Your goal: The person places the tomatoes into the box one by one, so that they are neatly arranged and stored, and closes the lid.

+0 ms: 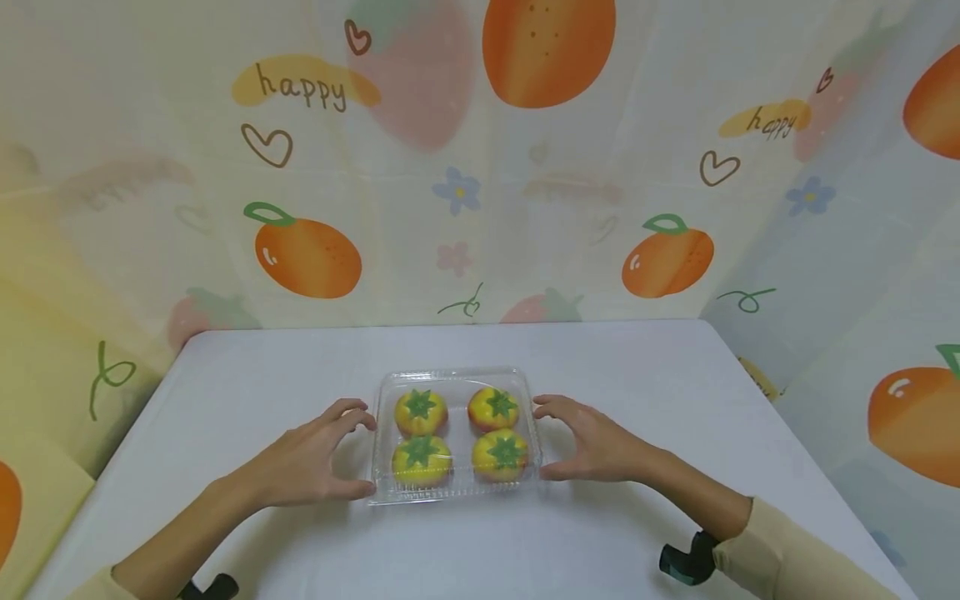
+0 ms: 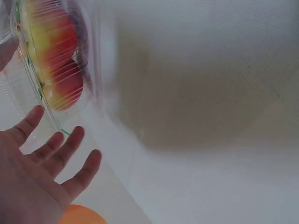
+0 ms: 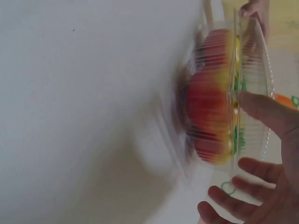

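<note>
A clear plastic clamshell box [image 1: 461, 417] sits on the white table in the head view. Inside it are several round yellow-and-red fruits [image 1: 422, 461] with green star-shaped tops. My left hand [image 1: 322, 458] is at the box's left side, thumb by the near corner and fingers farther back. Opposite it, my right hand [image 1: 596, 442] has its thumb and fingertips right at the right edge. Spread fingers [image 2: 70, 149] show beside the box wall in the left wrist view. In the right wrist view the right thumb [image 3: 264, 109] overlaps the rim, with the other fingers spread below.
The white tabletop [image 1: 450, 558] extends around the box, its back edge meeting a fruit-printed cloth backdrop [image 1: 525, 208]. More printed cloth hangs at both sides. Black wrist straps [image 1: 688, 560] show near the cream sleeves [image 1: 787, 550].
</note>
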`<state>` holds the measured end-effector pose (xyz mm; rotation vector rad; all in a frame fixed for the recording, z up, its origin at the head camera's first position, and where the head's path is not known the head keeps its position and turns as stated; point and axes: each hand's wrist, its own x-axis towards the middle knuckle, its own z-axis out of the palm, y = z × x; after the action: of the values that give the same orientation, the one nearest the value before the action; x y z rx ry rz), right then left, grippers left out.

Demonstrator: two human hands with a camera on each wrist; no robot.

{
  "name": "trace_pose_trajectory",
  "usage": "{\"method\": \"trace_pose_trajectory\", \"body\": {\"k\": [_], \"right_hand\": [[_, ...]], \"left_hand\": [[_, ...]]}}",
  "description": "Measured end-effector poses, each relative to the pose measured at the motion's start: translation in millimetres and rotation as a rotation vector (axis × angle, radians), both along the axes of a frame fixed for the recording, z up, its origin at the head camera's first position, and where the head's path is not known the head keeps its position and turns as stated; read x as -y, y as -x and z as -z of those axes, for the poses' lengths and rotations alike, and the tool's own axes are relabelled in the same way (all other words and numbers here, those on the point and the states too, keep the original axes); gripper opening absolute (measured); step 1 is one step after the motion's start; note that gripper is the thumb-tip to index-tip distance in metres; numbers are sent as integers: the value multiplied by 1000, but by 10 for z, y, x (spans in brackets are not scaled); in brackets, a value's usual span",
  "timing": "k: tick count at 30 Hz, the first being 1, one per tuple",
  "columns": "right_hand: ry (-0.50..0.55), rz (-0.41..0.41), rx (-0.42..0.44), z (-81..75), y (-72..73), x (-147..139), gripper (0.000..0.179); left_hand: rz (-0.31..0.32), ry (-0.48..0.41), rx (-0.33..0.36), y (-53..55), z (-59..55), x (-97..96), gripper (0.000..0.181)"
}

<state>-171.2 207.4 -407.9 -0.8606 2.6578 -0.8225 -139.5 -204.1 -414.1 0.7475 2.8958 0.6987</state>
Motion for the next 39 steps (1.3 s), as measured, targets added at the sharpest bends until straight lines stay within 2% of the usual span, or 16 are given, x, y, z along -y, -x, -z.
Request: {"method": "trace_pose_trajectory", "body": {"k": [1,3,8,10,12,16,21,29,39], "right_hand": [[12,3,19,4,-3,5,69],[52,5,87,6,-5,14,70],[170,-11,301,4,-13,30,72],[211,-1,381,8,-23,40,72],[254,16,453,14,-31,50,72],[314,57,554,32,-46,69,73],[357,87,604,51,-61,75,74],[400,83,631,62,-73,76,73],[413,75,650,55,-89,84,74]], "left_hand": [[1,-32,43,0,-4,3,65],[4,-128,173,5,-4,4,67],[16,-451,570,-4,35,2,72],[-1,-558,674,-19,58,1,73],[-23,-635,738,-35,76,-2,75],[-60,-709,786,-59,101,-14,78],[-82,-746,806,-83,120,-22,79],[-87,-778,810,-92,127,-28,80],[-98,-767,800,-102,115,-30,80]]}}
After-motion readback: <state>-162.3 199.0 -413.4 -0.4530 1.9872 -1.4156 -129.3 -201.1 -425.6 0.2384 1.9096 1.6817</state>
